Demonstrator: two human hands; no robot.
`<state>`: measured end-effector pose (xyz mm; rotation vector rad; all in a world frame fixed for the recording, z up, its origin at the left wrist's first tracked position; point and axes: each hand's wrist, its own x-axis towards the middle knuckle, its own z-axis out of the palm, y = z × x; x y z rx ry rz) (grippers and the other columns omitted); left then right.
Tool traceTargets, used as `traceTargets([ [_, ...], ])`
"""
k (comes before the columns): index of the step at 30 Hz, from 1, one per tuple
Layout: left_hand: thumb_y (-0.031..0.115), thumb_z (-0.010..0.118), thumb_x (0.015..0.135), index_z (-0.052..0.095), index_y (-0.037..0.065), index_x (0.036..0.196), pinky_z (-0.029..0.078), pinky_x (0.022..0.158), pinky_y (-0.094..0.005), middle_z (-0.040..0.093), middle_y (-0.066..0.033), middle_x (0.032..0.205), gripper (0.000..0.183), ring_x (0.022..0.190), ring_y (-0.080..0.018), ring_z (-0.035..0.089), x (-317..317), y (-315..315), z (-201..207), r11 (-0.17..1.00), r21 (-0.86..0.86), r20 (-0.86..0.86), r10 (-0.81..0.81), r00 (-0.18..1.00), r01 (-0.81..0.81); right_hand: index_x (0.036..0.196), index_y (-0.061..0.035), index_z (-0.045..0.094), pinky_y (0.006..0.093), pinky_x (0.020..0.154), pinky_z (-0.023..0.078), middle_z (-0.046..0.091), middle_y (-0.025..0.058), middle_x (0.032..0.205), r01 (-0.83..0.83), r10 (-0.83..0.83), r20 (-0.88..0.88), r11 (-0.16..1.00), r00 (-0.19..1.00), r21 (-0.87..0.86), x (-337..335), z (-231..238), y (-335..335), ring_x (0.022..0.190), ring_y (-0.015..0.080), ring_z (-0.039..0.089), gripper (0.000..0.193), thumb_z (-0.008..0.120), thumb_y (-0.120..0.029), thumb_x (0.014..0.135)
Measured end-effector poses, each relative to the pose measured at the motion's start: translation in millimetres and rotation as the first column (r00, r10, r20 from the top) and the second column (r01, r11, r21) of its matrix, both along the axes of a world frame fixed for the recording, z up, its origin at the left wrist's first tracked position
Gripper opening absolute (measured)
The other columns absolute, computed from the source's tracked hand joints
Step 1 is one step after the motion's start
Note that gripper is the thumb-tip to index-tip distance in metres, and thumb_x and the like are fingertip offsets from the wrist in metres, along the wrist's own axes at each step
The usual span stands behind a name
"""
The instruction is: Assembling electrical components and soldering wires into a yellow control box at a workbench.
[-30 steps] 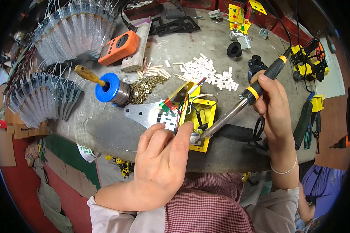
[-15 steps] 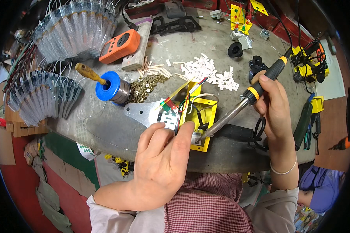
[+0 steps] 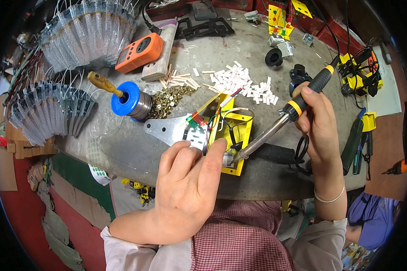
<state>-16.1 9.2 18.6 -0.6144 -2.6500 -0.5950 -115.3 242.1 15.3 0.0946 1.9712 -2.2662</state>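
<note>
My right hand point(image 3: 319, 117) is closed round the black-and-yellow handle of a soldering iron point(image 3: 264, 137). Its tip meets a small clear-and-metal part point(image 3: 229, 158) at the near end of a yellow box-shaped housing point(image 3: 243, 131). My left hand point(image 3: 185, 189) lies over the housing's left side, fingers bent, index fingertip at the box; the thumb and whatever it grips are hidden. Beside those fingers lie a silver metal plate point(image 3: 165, 130) and a slotted white piece point(image 3: 196, 137). Coloured wires point(image 3: 224, 103) rise from the housing. Thin solder wire point(image 3: 131, 168) runs from a blue spool point(image 3: 125, 100) to under my left hand.
Brass screws point(image 3: 167, 101) and white sleeves point(image 3: 235, 80) lie in piles behind the housing. An orange meter point(image 3: 139, 53) sits on a power strip point(image 3: 160, 67). Bundled wrapped parts point(image 3: 88, 36) stand at left; a green-handled tool point(image 3: 352, 142) lies at right.
Almost nothing differs. The housing and my left fingers have shifted very slightly; the iron's tip stays at the same part.
</note>
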Motion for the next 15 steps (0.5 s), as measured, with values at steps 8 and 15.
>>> traceTargets([
  [8,0.003,0.058,0.076,0.056,-0.008,0.125,0.045,0.091,-0.0435,0.056,-0.0056,0.078,0.051,0.079,-0.0217,0.053,0.3,-0.9,-1.1,0.998,-0.06,-0.048,-0.014,0.999,0.011,0.088,-0.0042,0.058,0.0213,0.046,0.025,0.05,-0.0016,0.066,0.01,-0.01,-0.014,1.0,1.0,-0.016,-0.3,-2.0,2.7,0.05,0.0038,0.038,0.023,0.061,-0.026,0.093],
  [15,0.005,0.072,0.067,0.061,0.001,0.118,0.045,0.085,-0.0415,0.058,-0.0066,0.079,0.052,0.082,-0.0259,0.055,15.6,-21.5,7.2,0.998,0.036,0.003,0.058,0.998,-0.059,0.087,-0.0045,0.058,0.0216,0.046,0.025,0.05,-0.0015,0.065,0.013,-0.013,-0.015,1.0,1.0,0.013,-1.2,-0.9,3.7,0.05,0.0037,0.038,0.024,0.061,-0.027,0.093],
])
